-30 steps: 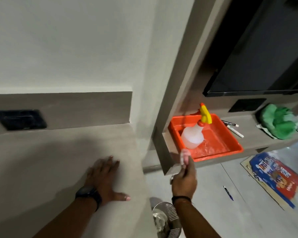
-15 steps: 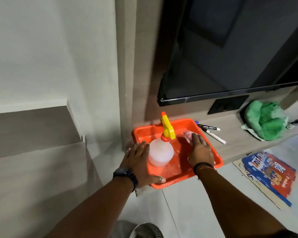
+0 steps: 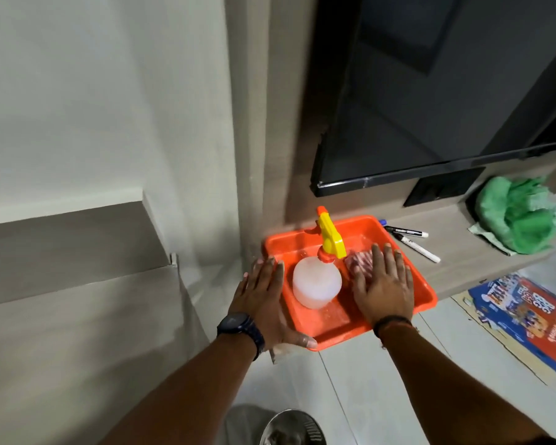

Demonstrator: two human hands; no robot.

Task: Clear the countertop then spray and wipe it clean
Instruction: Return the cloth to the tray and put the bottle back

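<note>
Clearing step, likely: left hand [image 3: 264,300] flat, fingers spread, on the orange plastic tray's [image 3: 424,292] 9 o'clock rim; right hand [image 3: 381,285] presses a pinkish striped cloth [image 3: 360,261] at 3 o'clock of the translucent yellow-triggered spray bottle [image 3: 316,284]. Next: grip the tray and lift it level off the grey surface [image 3: 456,252].

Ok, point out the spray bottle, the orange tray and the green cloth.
spray bottle [image 3: 315,284]: head view, on its white body.
orange tray [image 3: 426,289]: head view, on its right rim.
green cloth [image 3: 520,216]: head view, on its bunched middle.
</note>
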